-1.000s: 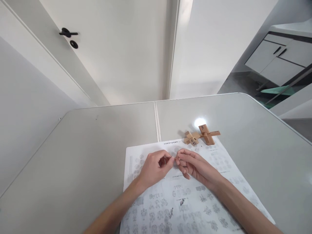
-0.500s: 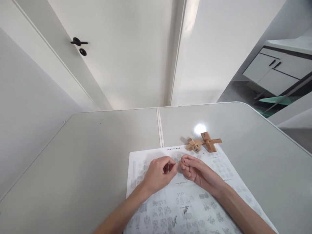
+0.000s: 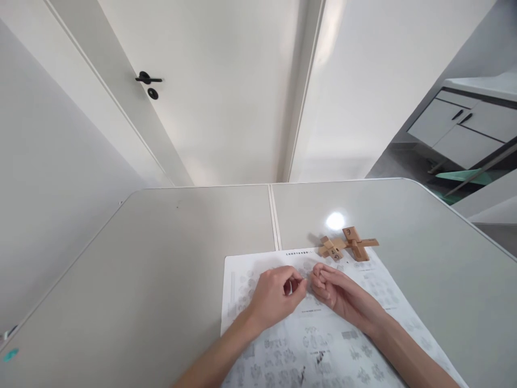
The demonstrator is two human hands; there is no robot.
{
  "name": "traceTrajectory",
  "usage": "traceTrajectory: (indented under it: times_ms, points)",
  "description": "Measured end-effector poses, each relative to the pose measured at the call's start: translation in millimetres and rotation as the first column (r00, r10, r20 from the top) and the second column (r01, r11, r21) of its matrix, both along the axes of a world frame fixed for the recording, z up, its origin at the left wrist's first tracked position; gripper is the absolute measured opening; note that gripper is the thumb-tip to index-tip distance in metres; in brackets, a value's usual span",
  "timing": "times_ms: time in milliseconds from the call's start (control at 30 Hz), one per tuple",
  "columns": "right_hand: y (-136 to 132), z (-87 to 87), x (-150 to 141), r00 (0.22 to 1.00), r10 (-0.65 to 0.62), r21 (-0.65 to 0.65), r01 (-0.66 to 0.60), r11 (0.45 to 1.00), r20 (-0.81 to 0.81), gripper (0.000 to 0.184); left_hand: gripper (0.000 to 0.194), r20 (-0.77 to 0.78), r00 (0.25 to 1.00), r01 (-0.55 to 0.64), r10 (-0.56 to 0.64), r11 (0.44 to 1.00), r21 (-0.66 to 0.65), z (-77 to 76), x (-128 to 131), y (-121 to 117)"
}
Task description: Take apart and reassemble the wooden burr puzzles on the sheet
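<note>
From the head view, the left hand (image 3: 278, 293) has thumb and fingertips curled nearly together, and the right hand (image 3: 343, 293) is loosely curled just beside it; whether either holds anything small, I cannot tell. Two wooden crosses (image 3: 357, 247) lie beyond the right hand, at the far edge of the printed sheet (image 3: 331, 323) on the worktop (image 3: 181, 242). A forearm dragging the sheet could shift them; a slack pinch could drop anything small. The cabinet (image 3: 464, 129) at right has closed doors, its contents hidden.
</note>
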State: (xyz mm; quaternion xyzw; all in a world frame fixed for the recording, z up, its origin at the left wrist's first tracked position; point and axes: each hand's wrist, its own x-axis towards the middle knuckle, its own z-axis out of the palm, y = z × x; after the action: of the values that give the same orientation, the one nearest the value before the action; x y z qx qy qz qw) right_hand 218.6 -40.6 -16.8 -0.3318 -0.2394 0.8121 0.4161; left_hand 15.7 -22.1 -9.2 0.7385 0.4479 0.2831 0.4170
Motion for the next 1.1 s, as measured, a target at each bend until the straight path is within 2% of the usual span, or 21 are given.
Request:
traceTrajectory:
  times_ms: [267,667,1100]
  points:
    - [-0.4,-4.9,-0.1,1.000,-0.013,-0.011,0.013,1.000,-0.005,0.024,0.017,-0.011,1.000,-0.019,0.019,1.000,0.020,-2.7,-0.9,0.2]
    - [0.1,-2.7,-2.1,0.999,-0.021,-0.038,0.019,0.999,-0.044,0.023,0.016,-0.016,1.000,-0.024,0.025,0.999,0.025,-3.0,-0.7,0.1]
    - [3.2,-4.6,-0.5,0.996,-0.011,-0.007,0.010,1.000,-0.092,0.020,0.018,-0.045,0.999,-0.014,0.017,0.998,0.062,-4.7,-0.3,1.2]
